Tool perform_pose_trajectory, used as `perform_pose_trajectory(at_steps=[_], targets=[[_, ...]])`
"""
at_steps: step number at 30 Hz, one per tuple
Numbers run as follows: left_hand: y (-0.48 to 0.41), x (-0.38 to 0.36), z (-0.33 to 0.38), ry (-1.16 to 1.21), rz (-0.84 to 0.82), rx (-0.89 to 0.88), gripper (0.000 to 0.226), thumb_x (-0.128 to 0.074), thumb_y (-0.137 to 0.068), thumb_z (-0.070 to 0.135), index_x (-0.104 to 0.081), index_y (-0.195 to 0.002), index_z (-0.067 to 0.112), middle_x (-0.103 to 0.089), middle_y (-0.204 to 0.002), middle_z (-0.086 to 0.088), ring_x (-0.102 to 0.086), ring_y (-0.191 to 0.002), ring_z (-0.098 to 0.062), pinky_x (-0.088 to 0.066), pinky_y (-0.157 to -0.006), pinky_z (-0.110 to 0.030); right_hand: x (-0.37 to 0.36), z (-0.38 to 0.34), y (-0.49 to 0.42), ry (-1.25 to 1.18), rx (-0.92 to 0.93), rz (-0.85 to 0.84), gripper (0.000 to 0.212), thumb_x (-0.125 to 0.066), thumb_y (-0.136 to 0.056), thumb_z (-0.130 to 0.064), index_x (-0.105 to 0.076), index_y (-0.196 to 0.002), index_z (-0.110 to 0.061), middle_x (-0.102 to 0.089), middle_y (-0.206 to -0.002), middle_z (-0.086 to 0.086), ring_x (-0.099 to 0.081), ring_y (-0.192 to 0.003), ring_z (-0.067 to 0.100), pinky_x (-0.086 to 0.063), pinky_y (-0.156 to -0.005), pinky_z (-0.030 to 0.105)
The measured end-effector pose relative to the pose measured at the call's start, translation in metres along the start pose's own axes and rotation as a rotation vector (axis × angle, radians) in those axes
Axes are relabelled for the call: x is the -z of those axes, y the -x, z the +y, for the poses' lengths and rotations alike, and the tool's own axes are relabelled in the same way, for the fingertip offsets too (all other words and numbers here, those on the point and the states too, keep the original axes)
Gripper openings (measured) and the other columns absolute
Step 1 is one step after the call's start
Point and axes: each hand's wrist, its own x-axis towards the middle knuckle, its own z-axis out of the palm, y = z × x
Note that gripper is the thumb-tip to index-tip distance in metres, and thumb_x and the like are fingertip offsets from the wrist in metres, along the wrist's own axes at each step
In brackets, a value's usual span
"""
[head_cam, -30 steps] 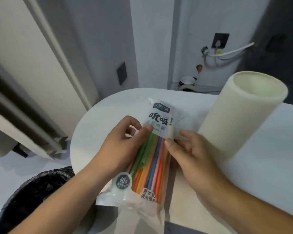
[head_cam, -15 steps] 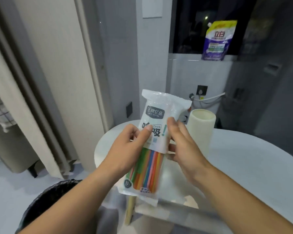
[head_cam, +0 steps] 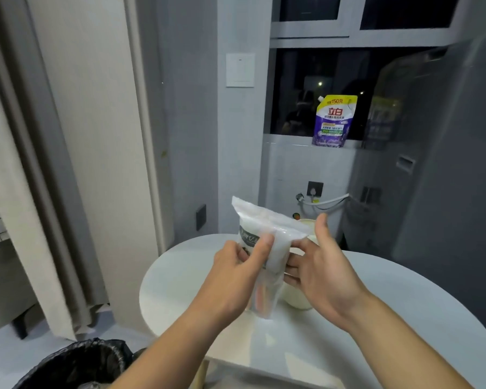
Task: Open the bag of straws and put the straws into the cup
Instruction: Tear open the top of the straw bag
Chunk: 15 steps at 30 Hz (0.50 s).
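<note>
Above the white round table (head_cam: 180, 279), the bag of straws (head_cam: 264, 220) is held upright in the air between both hands, in front of the cup (head_cam: 296, 302). Against the frame half a second ago, I see the bag twisted so its printed face now points left, and both hands sit higher on it, near the sealed top. My left hand (head_cam: 236, 268) grips the bag, thumb pressed across the dark badge and fingers wrapped behind. My right hand (head_cam: 320, 272) has lifted its thumb clear; only its nearly straight fingers touch the bag's right edge, so it grasps nothing. The straws (head_cam: 260, 300) show as a blurred streak of colour low in the bag, less of them than before. The cup is now mostly hidden behind the bag and right hand, standing on the table.

On the badge I can read only "亿"; the large print seen earlier is covered by the left hand. The purple pouch (head_cam: 335, 122) on the window sill reads "立白" and "150克".
</note>
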Motion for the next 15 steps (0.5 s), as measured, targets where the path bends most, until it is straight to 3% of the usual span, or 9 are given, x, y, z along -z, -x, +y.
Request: perform_pose_trajectory(at_steps=[3,5,7,10,13,15], targets=[[0.001,-0.001,0.001,0.047,0.006,-0.011,0.088,-0.05,-0.057,0.098,-0.049,-0.093,0.017,-0.057,-0.111,-0.005,-0.064,-0.102,-0.019,-0.055,-0.095,-0.047,-0.002,-0.001,0.003,0.016,-0.005,-0.066,0.077,-0.025,-0.09,-0.075,-0.06,-0.136,-0.025,-0.07,-0.125,0.018,-0.065,-0.12,0.032,-0.044,-0.107,0.049],[0.001,0.0,0.002,0.107,0.014,-0.028,0.087,-0.053,-0.054,0.098,-0.045,-0.089,0.019,-0.054,-0.098,-0.001,-0.064,-0.098,-0.02,-0.055,-0.096,-0.05,-0.004,-0.003,0.004,0.027,-0.014,-0.092,0.072,-0.028,-0.089,-0.074,-0.064,-0.132,-0.029,-0.069,-0.126,0.017,-0.065,-0.119,0.034,-0.046,-0.106,0.051],[0.003,0.002,0.003,0.173,0.0,-0.037,0.081,-0.058,-0.055,0.094,-0.042,-0.087,0.021,-0.05,-0.089,0.004,-0.062,-0.093,-0.018,-0.054,-0.098,-0.053,-0.007,-0.004,0.005,0.051,-0.024,-0.091,0.074,-0.034,-0.087,-0.075,-0.067,-0.128,-0.023,-0.067,-0.128,0.019,-0.065,-0.119,0.034,-0.046,-0.107,0.052],[0.004,0.005,0.001,0.219,-0.019,-0.035,0.072,-0.062,-0.061,0.087,-0.042,-0.088,0.022,-0.058,-0.085,0.009,-0.065,-0.095,-0.02,-0.054,-0.099,-0.053,-0.012,-0.009,0.006,0.118,-0.018,-0.032,0.079,-0.047,-0.081,-0.072,-0.068,-0.119,-0.006,-0.07,-0.12,0.021,-0.069,-0.111,0.03,-0.049,-0.104,0.047],[0.003,0.009,-0.002,0.24,-0.052,-0.058,0.067,-0.069,-0.065,0.079,-0.045,-0.088,0.021,-0.062,-0.079,0.014,-0.062,-0.087,-0.014,-0.053,-0.1,-0.053,-0.018,-0.014,0.011,0.153,0.018,-0.016,0.068,-0.053,-0.084,-0.06,-0.069,-0.113,0.0,-0.075,-0.11,0.017,-0.072,-0.101,0.023,-0.053,-0.096,0.04],[0.004,0.011,-0.003,0.226,-0.056,-0.09,0.064,-0.072,-0.065,0.076,-0.047,-0.088,0.022,-0.063,-0.09,0.009,-0.061,-0.089,-0.013,-0.054,-0.092,-0.047,-0.021,-0.013,0.014,0.142,0.054,0.008,0.059,-0.059,-0.088,-0.048,-0.063,-0.117,0.003,-0.075,-0.109,0.015,-0.072,-0.102,0.024,-0.052,-0.098,0.043]])
